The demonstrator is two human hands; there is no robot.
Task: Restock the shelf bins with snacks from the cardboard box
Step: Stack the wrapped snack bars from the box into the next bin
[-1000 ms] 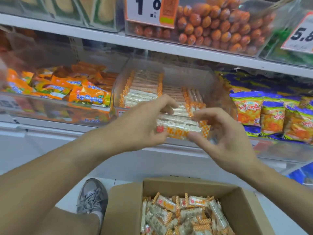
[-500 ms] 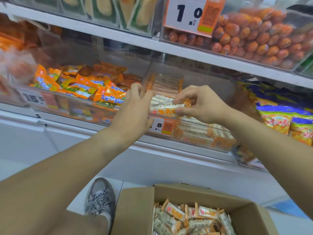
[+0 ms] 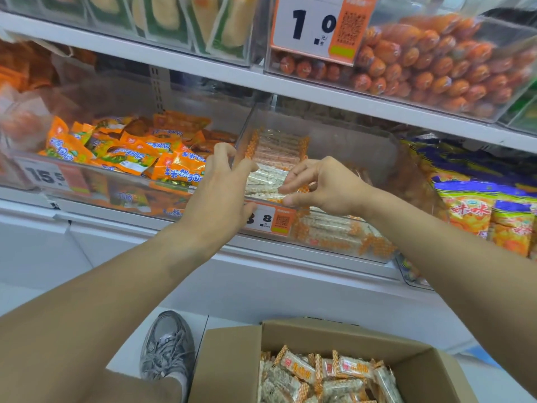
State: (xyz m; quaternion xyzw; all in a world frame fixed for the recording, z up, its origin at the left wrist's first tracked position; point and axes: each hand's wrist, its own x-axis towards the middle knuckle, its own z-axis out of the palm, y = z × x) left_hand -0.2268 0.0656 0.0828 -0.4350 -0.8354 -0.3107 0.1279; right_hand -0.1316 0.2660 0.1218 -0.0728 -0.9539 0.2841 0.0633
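A clear shelf bin point(image 3: 374, 146) on the middle shelf holds rows of white snack bars with orange ends. My left hand point(image 3: 220, 193) curls round the left end of a small stack of snack bars point(image 3: 266, 181) just inside the bin's front. My right hand point(image 3: 322, 187) pinches the stack's right end with its fingertips. The stack lies flat on the bars below it. Beneath my arms stands the open cardboard box point(image 3: 232, 359) on the floor, with many of the same bars point(image 3: 325, 373) loose inside.
To the left, a bin holds orange packets point(image 3: 130, 152); to the right are yellow and blue bags point(image 3: 479, 210). The upper shelf carries orange sausages point(image 3: 436, 62) and a price tag point(image 3: 313, 24). Another tag point(image 3: 273, 219) hangs on the bin's front. My shoe point(image 3: 168, 344) stands left of the box.
Both hands carried the stack of bars from in front of the bin up and over its front edge into it, and now hold it low on the bars inside.
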